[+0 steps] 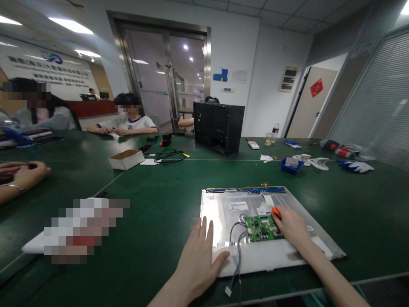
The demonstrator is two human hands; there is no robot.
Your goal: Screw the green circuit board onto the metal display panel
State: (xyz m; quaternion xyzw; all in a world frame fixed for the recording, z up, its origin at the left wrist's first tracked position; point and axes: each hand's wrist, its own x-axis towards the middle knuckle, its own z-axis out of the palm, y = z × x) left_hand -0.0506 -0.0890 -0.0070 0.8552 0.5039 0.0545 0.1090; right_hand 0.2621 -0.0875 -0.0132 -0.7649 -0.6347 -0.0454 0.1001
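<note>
A flat display panel (pixel 220 204) lies on the green table with its silvery metal back up. On it sits a green circuit board (pixel 262 228), with a white ribbon cable (pixel 267 198) running to a blue strip board (pixel 246 190) along the far edge. Grey wires (pixel 239 256) trail from the board over the near edge to a white plug. My left hand (pixel 201 251) rests open on the panel's left side, fingers spread. My right hand (pixel 292 226) is closed around an orange-and-black screwdriver (pixel 276 214) at the board's right side; its tip is hidden.
A black open-backed housing (pixel 220 128) stands further back. A white box (pixel 126 160) and black cable (pixel 171 156) lie left. A blue tray (pixel 290 165) and gloves (pixel 356 166) are at right. Another person's hands (pixel 28 177) are at the left edge; other people sit beyond.
</note>
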